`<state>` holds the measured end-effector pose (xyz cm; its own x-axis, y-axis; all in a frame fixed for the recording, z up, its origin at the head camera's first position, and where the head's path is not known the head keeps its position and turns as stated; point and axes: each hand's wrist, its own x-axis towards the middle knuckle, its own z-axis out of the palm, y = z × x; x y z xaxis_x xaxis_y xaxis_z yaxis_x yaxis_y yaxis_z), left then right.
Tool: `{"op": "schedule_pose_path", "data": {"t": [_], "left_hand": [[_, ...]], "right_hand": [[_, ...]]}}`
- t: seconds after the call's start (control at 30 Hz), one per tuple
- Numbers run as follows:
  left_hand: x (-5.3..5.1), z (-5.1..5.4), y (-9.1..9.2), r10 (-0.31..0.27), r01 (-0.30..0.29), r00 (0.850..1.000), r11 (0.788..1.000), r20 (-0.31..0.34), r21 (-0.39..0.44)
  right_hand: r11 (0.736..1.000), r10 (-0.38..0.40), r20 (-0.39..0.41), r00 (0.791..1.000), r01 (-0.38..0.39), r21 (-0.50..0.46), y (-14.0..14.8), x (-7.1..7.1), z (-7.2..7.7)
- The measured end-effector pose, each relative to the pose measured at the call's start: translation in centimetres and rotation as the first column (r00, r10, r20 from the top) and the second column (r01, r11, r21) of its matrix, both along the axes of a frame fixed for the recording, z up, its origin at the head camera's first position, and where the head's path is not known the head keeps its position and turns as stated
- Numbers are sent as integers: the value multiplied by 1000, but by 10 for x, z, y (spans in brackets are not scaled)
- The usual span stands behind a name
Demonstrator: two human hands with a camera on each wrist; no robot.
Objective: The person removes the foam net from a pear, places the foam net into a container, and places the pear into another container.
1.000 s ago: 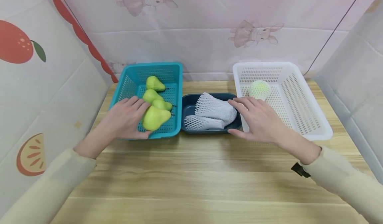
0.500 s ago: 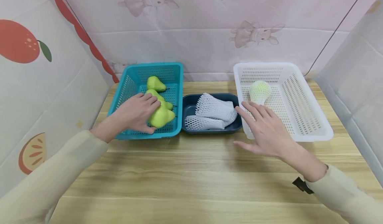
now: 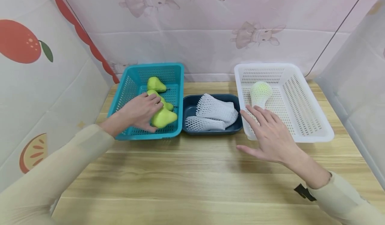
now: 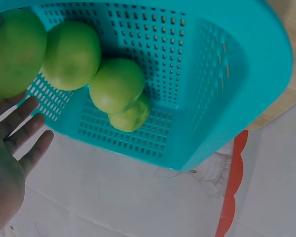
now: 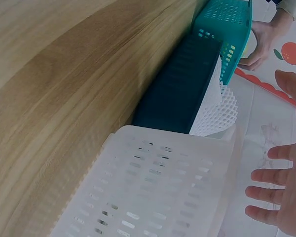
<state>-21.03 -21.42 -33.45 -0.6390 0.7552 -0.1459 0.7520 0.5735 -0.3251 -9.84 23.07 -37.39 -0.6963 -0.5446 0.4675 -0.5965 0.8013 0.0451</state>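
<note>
In the head view, my left hand [image 3: 139, 113] reaches into the teal basket [image 3: 150, 137] and holds the nearest green pear [image 3: 163, 117]. The left wrist view shows the thumb and a finger on opposite sides of this pear [image 4: 15, 54], with the other fingers spread below it. Several more pears, including one at the back [image 3: 155, 84], lie behind it. My right hand [image 3: 272, 136] hovers over the front left corner of the white basket [image 3: 326, 131], fingers spread and holding nothing. Inside that basket is a pear in a white foam net [image 3: 261, 91].
Between the baskets stands a dark blue tray [image 3: 188, 109] with white foam net sleeves [image 3: 215, 108] in it. All three containers sit on a wooden table [image 3: 186, 178]. A printed cloth wall [image 3: 207, 47] rises behind, and side walls flank the table.
My left hand has shifted right inside the teal basket, and the front pear has moved right with it. My right hand has drawn back and right from the tray, its fingers spreading.
</note>
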Motion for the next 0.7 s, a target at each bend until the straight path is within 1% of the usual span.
{"op": "schedule_pose_path", "data": {"t": [0.17,0.33,0.43,0.57,0.7], "left_hand": [[-6,-7,-3,-2,3,1000,1000,12,-29],[-8,-15,-3,-19,20,1000,997,17,-69],[-8,-18,-1,-26,28,999,995,24,-94],[-9,-20,2,-19,22,999,992,28,-125],[-9,-20,2,-14,17,1000,992,24,-128]], "right_hand": [[1000,-5,4,1000,5,-1,1,0,0],[1000,-10,-3,1000,10,-7,2,0,0],[1000,-9,-6,1000,9,-10,2,0,0],[1000,-8,-7,1000,8,-11,3,0,1],[1000,0,0,1000,0,-16,4,0,2]]}}
